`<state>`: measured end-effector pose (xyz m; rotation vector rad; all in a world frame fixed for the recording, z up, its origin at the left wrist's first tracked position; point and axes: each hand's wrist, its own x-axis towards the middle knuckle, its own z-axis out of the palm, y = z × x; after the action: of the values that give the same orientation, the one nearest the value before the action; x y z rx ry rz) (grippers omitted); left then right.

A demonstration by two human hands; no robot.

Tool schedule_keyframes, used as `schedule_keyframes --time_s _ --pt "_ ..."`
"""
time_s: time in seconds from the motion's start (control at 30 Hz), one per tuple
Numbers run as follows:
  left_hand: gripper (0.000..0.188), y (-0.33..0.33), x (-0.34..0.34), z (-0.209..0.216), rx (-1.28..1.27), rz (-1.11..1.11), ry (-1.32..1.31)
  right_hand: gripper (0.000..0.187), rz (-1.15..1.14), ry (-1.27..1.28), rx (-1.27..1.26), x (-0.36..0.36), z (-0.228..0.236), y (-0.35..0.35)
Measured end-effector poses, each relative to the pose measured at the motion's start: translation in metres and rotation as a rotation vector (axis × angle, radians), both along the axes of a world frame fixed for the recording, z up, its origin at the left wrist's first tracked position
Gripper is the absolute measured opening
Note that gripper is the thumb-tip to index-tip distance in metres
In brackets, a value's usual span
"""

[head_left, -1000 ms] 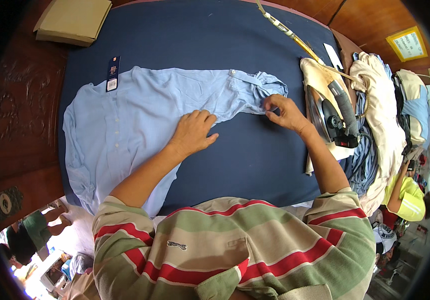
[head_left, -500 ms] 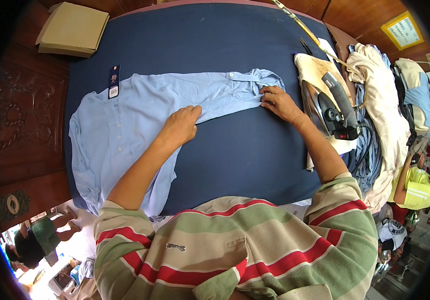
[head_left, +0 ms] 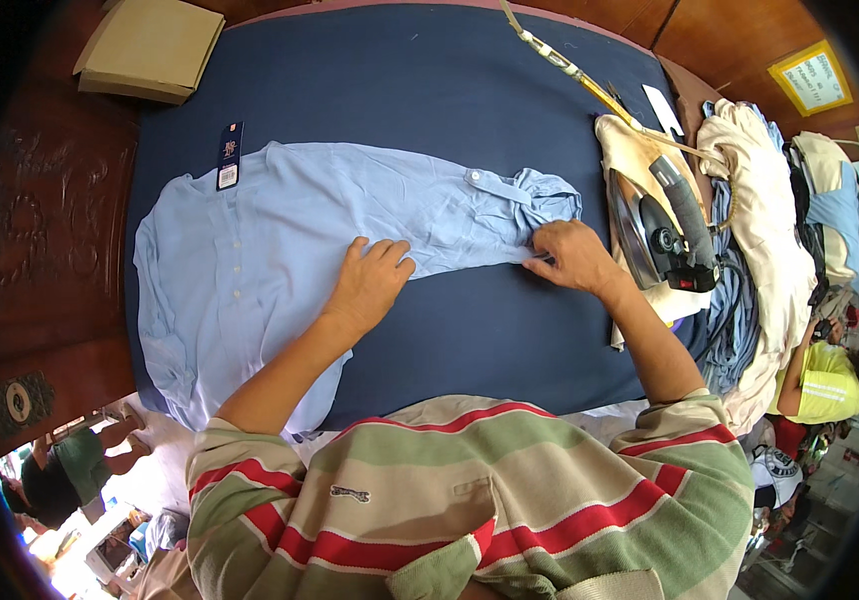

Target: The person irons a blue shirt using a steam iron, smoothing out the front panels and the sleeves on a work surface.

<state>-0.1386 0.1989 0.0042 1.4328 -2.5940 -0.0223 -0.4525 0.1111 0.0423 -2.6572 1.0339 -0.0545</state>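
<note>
A light blue buttoned shirt (head_left: 280,215) lies spread on the dark blue padded table cover, one sleeve (head_left: 440,205) stretched out to the right. Its rolled cuff (head_left: 547,195) is bunched, with a buttoned tab beside it. My right hand (head_left: 575,256) pinches the near edge of the sleeve at the cuff. On the shirt, close to where the sleeve joins the body, my left hand (head_left: 370,288) rests with its fingers spread. A dark tag (head_left: 230,157) lies at the collar. Part of the shirt's lower body is hidden under my left forearm.
An iron (head_left: 672,225) lies on a cream cloth (head_left: 622,150) right of the sleeve, its hose rising past a yellowish rod (head_left: 590,85). Piled garments (head_left: 755,240) line the right edge. A cardboard box (head_left: 155,50) sits at the far left. People stand beyond both sides.
My right hand has drawn the cuff end of the sleeve slightly toward me. My left hand has uncurled, its fingers now spread on the cloth.
</note>
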Motion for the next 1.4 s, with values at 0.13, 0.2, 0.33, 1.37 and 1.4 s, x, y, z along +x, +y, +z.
schedule_keyframes --time_s 0.13,0.2,0.33,1.37,1.4 --pt "0.033 0.003 -0.031 0.0 -0.017 0.076 0.063 0.025 -0.281 -0.317 -0.056 0.059 0.008 -0.031" --pt "0.036 0.002 -0.06 -0.003 0.035 0.07 0.121 0.024 -0.292 -0.319 -0.068 0.084 -0.009 -0.06" --pt "0.029 -0.005 -0.103 -0.025 -0.078 0.144 0.297 0.018 -0.207 -0.049 0.001 0.105 -0.036 -0.097" --pt "0.051 -0.098 0.013 -0.037 0.095 0.743 0.108 0.05 -0.325 -0.063 -0.233 0.092 -0.064 -0.005" --pt "0.05 -0.104 0.019 -0.035 0.103 0.751 0.1 0.05 -0.31 -0.056 -0.273 0.09 -0.065 -0.005"
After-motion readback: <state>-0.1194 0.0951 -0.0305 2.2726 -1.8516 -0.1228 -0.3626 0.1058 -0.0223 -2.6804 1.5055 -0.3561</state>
